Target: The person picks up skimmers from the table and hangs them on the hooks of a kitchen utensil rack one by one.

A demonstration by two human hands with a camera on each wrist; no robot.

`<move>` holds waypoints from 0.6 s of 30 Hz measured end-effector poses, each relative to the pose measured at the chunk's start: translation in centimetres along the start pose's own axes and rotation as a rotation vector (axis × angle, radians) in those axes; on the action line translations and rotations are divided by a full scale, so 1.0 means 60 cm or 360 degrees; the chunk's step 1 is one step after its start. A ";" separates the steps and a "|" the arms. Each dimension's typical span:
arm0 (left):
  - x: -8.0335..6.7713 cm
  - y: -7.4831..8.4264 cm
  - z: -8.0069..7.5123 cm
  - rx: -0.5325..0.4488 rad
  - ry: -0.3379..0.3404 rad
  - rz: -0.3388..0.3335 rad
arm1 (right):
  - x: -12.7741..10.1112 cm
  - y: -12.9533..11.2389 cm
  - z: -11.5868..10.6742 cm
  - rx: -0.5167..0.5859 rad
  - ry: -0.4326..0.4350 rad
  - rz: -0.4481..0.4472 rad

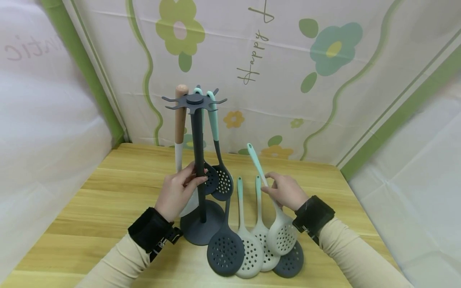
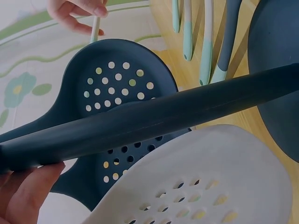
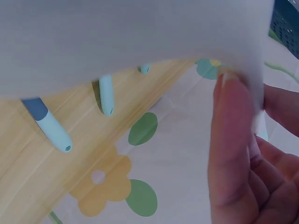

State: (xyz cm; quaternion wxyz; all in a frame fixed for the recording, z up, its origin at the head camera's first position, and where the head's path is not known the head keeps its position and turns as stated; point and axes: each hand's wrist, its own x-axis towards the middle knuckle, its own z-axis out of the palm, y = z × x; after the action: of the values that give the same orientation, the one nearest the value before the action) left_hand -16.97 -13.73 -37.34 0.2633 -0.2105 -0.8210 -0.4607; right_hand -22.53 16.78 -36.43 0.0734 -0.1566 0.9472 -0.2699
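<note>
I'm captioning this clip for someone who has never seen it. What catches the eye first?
The dark utensil stand at the table's centre, its pole gripped by the left hand, with slotted spoons hanging from its top. Right of it, the right hand pinches the handle of a pale slotted spoon tilted over other spoons lying fanned on the wooden table.

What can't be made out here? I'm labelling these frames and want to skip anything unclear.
- Head view: the dark skimmer at the pile's right lies mostly hidden under the white skimmers.
- Right wrist view: the held white skimmer is a close blur; its holes don't show.
- Left wrist view: the left hand is cut off by the edge; its grip on the stand pole is unseen.
</note>
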 end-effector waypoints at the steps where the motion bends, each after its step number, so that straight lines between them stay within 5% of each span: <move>1: 0.000 0.000 0.000 -0.0002 0.0000 -0.0003 | 0.000 -0.001 0.000 -0.0001 0.0001 0.0000; 18: -0.001 0.002 0.005 0.0009 0.0024 -0.0021 | -0.006 -0.014 -0.006 -0.0035 0.0041 -0.0054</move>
State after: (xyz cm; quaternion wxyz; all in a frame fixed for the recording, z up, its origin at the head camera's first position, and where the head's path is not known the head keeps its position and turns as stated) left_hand -16.92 -13.44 -37.45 0.2670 -0.2009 -0.8217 -0.4617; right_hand -22.04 16.41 -35.64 0.0550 -0.1699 0.9482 -0.2627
